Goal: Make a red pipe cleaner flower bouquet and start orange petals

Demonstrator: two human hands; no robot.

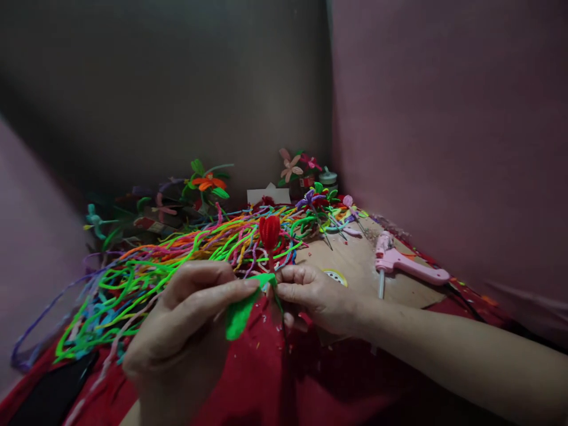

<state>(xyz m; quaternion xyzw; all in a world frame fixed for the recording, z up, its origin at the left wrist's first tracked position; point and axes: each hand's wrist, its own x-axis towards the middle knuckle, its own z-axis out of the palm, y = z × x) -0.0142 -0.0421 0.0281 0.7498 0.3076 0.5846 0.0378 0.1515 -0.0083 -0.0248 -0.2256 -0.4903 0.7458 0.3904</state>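
A red pipe-cleaner flower bud (pixel 270 231) stands upright on a thin stem between my two hands. My right hand (pixel 310 294) pinches the stem just below the bud. My left hand (pixel 186 319) is closed on a green fuzzy leaf (pixel 240 312), its fingertips pressing the leaf's top against the stem. Both hands hover above a red cloth (pixel 275 378) near the front.
A big tangle of coloured pipe cleaners (pixel 168 266) lies behind the hands. Finished pipe-cleaner flowers (pixel 208 183) stand at the back. A pink glue gun (pixel 402 263) rests on a cardboard sheet (pixel 350 260) at the right, next to a tape roll (pixel 336 276). Walls close in on both sides.
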